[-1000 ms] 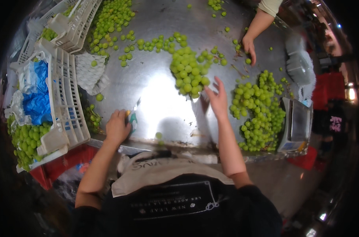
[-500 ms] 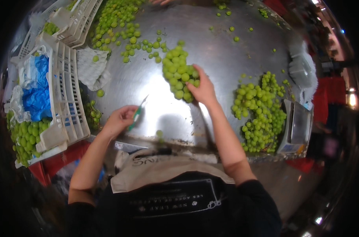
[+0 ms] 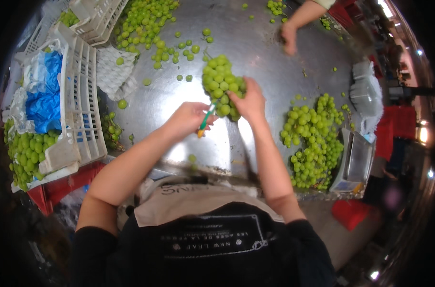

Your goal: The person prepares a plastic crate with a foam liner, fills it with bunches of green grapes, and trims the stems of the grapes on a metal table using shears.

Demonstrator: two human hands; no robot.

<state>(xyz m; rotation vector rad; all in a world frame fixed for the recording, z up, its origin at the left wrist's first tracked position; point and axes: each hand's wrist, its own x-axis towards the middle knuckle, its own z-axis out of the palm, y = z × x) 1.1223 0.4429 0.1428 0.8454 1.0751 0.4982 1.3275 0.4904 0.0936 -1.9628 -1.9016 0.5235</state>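
My right hand point(image 3: 249, 99) is closed around the right side of a bunch of green grapes point(image 3: 219, 76), held over the metal table. Thin green-handled scissors point(image 3: 207, 119) with an orange end are gripped in my left hand point(image 3: 190, 118). Their tip points up and touches or nearly touches the lower grapes of the bunch; the exact contact is too small to tell. My left fingers partly hide the handles.
Loose grapes point(image 3: 185, 50) lie beyond the bunch, beside a larger pile point(image 3: 143, 19). More bunches point(image 3: 315, 138) rest at right by a scale point(image 3: 356, 158). White crates point(image 3: 81, 100) line the left. Clear plastic boxes point(image 3: 363, 95) stand at right. Another person's hand point(image 3: 289, 37) reaches in far right.
My left hand has moved right and up with the scissors, from apart to right beside the bunch. The other person's hand has come in farther at the far right.
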